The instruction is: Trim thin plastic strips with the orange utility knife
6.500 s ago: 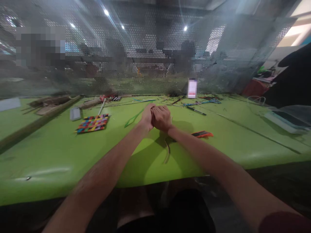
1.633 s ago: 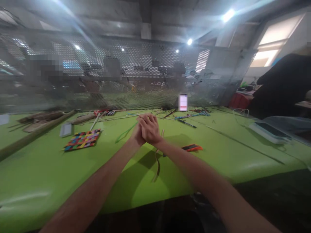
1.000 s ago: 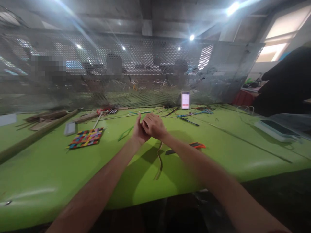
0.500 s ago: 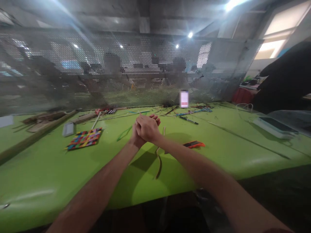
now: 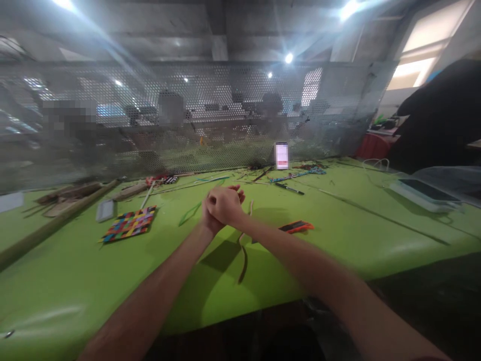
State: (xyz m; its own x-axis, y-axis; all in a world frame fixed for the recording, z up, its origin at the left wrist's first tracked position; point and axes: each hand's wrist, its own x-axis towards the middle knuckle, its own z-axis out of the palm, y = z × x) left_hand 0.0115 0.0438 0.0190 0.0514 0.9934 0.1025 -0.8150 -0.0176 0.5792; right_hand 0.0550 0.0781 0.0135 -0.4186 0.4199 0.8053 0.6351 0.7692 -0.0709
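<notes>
My two hands are clasped together just above the green table (image 5: pixel 75 281). My right hand (image 5: pixel 224 204) is wrapped over my left hand (image 5: pixel 207 223), whose fingertips stick out at the far side. Both are closed, and I see nothing held between them. Below the hands a thin olive strip (image 5: pixel 244 255) lies curved on the table. An orange and black tool (image 5: pixel 296 226) lies just right of my right forearm. A bent green strip (image 5: pixel 190 213) lies left of the hands.
A multicoloured woven mat (image 5: pixel 130 224) lies at the left, with a long bamboo pole (image 5: pixel 48 228) beyond it. A phone (image 5: pixel 281 155) leans on the perforated screen (image 5: pixel 188 115) at the back, near a pen (image 5: pixel 289 188). A clear box (image 5: pixel 424 193) and a dark-clothed person (image 5: pixel 439 115) are at right.
My hands stay clasped and have shifted slightly left and toward me, rubbing against each other. The view has tilted a little. Things on the table have not moved.
</notes>
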